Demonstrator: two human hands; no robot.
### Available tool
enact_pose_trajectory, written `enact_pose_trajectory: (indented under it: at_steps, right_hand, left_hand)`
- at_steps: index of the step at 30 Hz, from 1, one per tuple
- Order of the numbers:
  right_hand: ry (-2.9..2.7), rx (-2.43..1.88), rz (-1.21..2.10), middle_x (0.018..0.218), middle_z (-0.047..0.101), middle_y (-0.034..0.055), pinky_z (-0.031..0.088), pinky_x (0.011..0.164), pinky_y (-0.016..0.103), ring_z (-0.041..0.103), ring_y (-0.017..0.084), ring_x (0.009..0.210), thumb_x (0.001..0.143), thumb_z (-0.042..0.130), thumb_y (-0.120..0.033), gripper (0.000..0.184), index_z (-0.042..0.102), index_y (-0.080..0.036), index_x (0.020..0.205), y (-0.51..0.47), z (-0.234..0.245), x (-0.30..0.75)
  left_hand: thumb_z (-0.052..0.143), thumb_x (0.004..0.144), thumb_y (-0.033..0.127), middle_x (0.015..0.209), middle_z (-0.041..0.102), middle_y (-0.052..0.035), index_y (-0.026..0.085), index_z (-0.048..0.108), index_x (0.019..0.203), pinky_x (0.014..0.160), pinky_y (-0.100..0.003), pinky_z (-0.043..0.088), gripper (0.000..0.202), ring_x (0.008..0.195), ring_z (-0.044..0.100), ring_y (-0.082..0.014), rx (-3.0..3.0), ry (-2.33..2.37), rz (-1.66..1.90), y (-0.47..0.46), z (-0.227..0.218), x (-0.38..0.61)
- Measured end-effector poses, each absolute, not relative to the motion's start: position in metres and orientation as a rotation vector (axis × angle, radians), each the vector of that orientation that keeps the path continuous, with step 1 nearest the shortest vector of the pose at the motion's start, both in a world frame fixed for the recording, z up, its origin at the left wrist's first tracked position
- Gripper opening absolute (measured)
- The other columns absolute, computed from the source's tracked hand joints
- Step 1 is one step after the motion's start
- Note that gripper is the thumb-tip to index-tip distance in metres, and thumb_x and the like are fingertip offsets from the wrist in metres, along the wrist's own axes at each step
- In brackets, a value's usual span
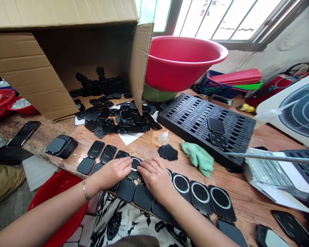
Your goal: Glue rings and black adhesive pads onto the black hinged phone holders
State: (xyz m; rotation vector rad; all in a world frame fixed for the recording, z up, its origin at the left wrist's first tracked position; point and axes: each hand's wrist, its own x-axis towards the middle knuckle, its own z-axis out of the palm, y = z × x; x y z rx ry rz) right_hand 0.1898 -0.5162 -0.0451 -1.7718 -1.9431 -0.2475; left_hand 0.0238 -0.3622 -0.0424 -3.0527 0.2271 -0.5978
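My left hand [115, 171] and my right hand [156, 176] meet over one black plastic part with a white ring [135, 164] at the table's near edge. The fingertips of both hands press on it. That part belongs to a row of black parts [201, 193] laid along the edge: those on the right carry white rings, those on the left [103, 152] have bare grilles. A pile of loose black parts [123, 118] spills from the tipped cardboard box [41, 68] behind.
A black slotted tray [195, 116] holds two parts beside a green cloth [199, 157] and a small glue bottle [163, 137]. A red basin [182, 58] stands at the back, a red tub [59, 195] below left, a phone [24, 133] and a stack of parts [61, 145] on the left.
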Motion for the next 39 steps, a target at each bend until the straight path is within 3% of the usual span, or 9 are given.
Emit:
enact_pose_trajectory:
  at_steps: [8, 13, 17, 21, 23, 26, 30, 35, 39]
  right_hand:
    - [-1.994, -1.836, -0.282, 0.106, 0.075, 0.0076, 0.035, 0.102, 0.043, 0.062, 0.023, 0.105, 0.091, 0.058, -0.011, 0.017, 0.07, -0.016, 0.102, -0.515, -0.051, 0.189]
    - [-2.029, -1.874, -0.288, 0.11, 0.073, 0.0123, 0.037, 0.102, 0.046, 0.061, 0.027, 0.109, 0.089, 0.058, -0.014, 0.023, 0.07, -0.012, 0.109, -0.516, -0.052, 0.181]
    - [-1.931, -1.806, -0.276, 0.111, 0.074, 0.0101, 0.041, 0.1, 0.046, 0.063, 0.026, 0.107, 0.09, 0.055, -0.012, 0.023, 0.071, -0.014, 0.107, -0.519, -0.028, 0.191]
    - [-1.593, -1.786, -0.433, 0.105, 0.075, 0.0102, 0.05, 0.09, 0.037, 0.066, 0.021, 0.098, 0.094, 0.052, -0.014, 0.022, 0.072, -0.016, 0.104, -0.515, 0.006, 0.255]
    - [-1.38, -1.963, -0.43, 0.104, 0.075, 0.0099, 0.051, 0.089, 0.035, 0.067, 0.022, 0.097, 0.095, 0.053, -0.02, 0.021, 0.073, -0.016, 0.101, -0.505, 0.016, 0.301]
    - [-1.125, -2.335, -0.237, 0.107, 0.074, 0.0101, 0.048, 0.094, 0.03, 0.067, 0.02, 0.1, 0.095, 0.052, -0.018, 0.024, 0.073, -0.014, 0.103, -0.484, 0.017, 0.366]
    - [-0.971, -2.504, -0.209, 0.107, 0.073, 0.0156, 0.047, 0.091, 0.034, 0.066, 0.025, 0.1, 0.095, 0.047, -0.017, 0.03, 0.073, -0.011, 0.108, -0.457, 0.008, 0.421]
    - [-0.888, -2.603, -0.197, 0.106, 0.067, 0.0163, 0.048, 0.081, 0.034, 0.067, 0.025, 0.09, 0.096, 0.043, -0.019, 0.031, 0.072, -0.013, 0.103, -0.441, -0.003, 0.447]
    - [-0.871, -2.604, -0.194, 0.107, 0.061, 0.0161, 0.048, 0.076, 0.034, 0.066, 0.022, 0.079, 0.096, 0.039, -0.017, 0.032, 0.071, -0.014, 0.098, -0.436, -0.014, 0.452]
  left_hand:
    - [0.043, 0.096, 0.009, 0.124, 0.068, -0.0151, 0.008, 0.066, 0.114, 0.104, -0.046, 0.048, 0.029, 0.122, 0.061, -0.0271, -3.078, 0.169, -0.412, -0.36, -0.039, 0.017]
    - [0.046, 0.098, 0.019, 0.125, 0.068, -0.0125, 0.008, 0.066, 0.118, 0.107, -0.047, 0.043, 0.03, 0.127, 0.057, -0.0286, -3.11, 0.052, -0.428, -0.369, -0.04, 0.013]
    - [0.047, 0.098, 0.023, 0.124, 0.069, -0.0112, 0.011, 0.066, 0.117, 0.108, -0.048, 0.043, 0.03, 0.128, 0.056, -0.0279, -3.163, 0.03, -0.423, -0.362, -0.022, 0.025]
    - [0.045, 0.097, 0.015, 0.125, 0.068, -0.0125, 0.012, 0.065, 0.12, 0.104, -0.043, 0.048, 0.03, 0.127, 0.057, -0.0255, -3.197, 0.024, -0.572, -0.332, 0.014, 0.088]
    - [0.048, 0.095, 0.012, 0.12, 0.07, -0.0123, 0.012, 0.068, 0.114, 0.104, -0.039, 0.048, 0.028, 0.122, 0.06, -0.024, -3.248, 0.033, -0.531, -0.316, 0.029, 0.143]
    - [0.049, 0.092, 0.01, 0.109, 0.073, -0.0105, 0.016, 0.072, 0.105, 0.095, -0.032, 0.052, 0.026, 0.106, 0.067, -0.021, -3.285, 0.03, -0.372, -0.301, 0.039, 0.235]
    - [0.048, 0.089, 0.007, 0.097, 0.073, -0.0109, 0.014, 0.074, 0.095, 0.087, -0.031, 0.052, 0.027, 0.095, 0.069, -0.0214, -3.276, 0.002, -0.294, -0.293, 0.03, 0.331]
    - [0.051, 0.086, 0.008, 0.099, 0.069, -0.012, 0.014, 0.074, 0.09, 0.082, -0.031, 0.05, 0.024, 0.091, 0.066, -0.0239, -3.285, -0.046, -0.229, -0.283, 0.016, 0.384]
    - [0.06, 0.08, 0.011, 0.096, 0.066, -0.0088, 0.015, 0.073, 0.082, 0.075, -0.028, 0.048, 0.014, 0.081, 0.064, -0.0207, -3.327, 0.008, -0.162, -0.273, 0.014, 0.401]
